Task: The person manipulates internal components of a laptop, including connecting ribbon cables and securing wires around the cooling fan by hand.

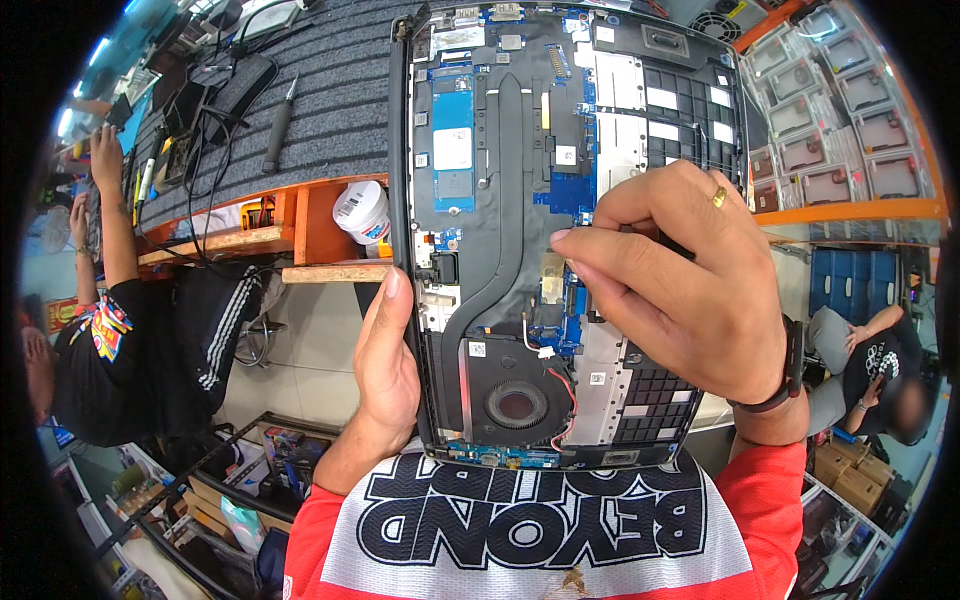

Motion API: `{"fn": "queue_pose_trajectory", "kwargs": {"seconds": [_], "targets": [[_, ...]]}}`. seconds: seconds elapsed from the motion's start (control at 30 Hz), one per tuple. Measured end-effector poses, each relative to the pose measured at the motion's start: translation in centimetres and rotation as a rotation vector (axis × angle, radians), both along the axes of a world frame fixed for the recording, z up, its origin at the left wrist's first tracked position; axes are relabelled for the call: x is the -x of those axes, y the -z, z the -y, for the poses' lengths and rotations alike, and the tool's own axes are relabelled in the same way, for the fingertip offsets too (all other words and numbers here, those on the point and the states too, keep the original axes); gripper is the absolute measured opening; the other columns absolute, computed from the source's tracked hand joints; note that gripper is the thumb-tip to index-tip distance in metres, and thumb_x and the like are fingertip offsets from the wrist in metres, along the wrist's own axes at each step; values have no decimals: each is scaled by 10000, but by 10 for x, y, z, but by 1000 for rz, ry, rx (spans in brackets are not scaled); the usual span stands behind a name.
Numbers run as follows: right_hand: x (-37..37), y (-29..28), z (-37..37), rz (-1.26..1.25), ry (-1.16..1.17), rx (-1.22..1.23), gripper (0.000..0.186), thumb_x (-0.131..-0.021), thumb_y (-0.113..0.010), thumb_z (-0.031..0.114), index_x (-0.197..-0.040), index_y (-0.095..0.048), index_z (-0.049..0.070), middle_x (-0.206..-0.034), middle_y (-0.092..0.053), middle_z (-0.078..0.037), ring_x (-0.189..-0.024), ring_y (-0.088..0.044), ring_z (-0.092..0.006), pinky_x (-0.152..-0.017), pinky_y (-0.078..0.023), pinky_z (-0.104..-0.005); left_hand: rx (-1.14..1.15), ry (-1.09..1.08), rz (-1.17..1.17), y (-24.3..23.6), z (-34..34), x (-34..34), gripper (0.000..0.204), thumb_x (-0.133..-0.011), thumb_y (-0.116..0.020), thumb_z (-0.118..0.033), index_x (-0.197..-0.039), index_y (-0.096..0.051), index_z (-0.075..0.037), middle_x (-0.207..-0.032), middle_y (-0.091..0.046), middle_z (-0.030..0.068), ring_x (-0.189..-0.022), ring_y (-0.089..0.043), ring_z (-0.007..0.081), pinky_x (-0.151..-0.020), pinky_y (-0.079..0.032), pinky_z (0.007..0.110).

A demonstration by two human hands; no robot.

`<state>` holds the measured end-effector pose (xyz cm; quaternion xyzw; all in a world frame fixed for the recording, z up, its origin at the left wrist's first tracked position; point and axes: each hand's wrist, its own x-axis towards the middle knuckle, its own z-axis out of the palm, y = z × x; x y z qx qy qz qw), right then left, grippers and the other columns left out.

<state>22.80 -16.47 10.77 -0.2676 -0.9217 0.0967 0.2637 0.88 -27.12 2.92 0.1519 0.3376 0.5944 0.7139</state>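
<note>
An opened laptop (490, 240) stands before me with its bottom cover off and its inner parts showing. Along its left edge rests my left hand (388, 365), thumb up, its other fingers hidden behind the casing. My right hand (690, 285) reaches over from the right in a pinch, fingertips at the blue circuit board. Whatever lies between thumb and forefinger is too small to make out. Just below them is a flat tan ribbon (552, 277). A loose white connector (545, 352) sits above the round cooling fan (515, 404), beside a red wire (565, 400).
A grey ribbed mat (330, 110) on the bench holds a screwdriver (280, 130) and black cables (235, 95). A white tub (360, 212) stands on an orange shelf. Clear drawers (830, 110) rise at right. Other people sit at left (130, 350) and right (875, 355).
</note>
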Motion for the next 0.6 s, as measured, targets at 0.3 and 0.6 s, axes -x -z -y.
{"fn": "queue_pose_trajectory", "kwargs": {"seconds": [0.3, 0.6], "targets": [[-3, -1, 0, -21, 19, -32, 389, -723, -858, -46, -1084, -834, 97, -916, -664, -23, -824, -657, -222, -718, -481, -373, 13, -24, -1, 11, 3, 3, 675, -1196, -279, -441, -1607, -412, 78, -1500, -623, 286, -1318, -696, 362, -1147, -574, 502], [-10, -9, 2, 93, -78, -17, 410, -709, -808, 49, -1105, -845, 149, -1033, -666, -1, -801, -593, -196, -722, -450, -355, 10, -1, 42, 9, 2, 5, 661, -1197, -293, -433, -1600, -417, 77, -1496, -621, 300, -1320, -694, 375, -1136, -582, 498]]}}
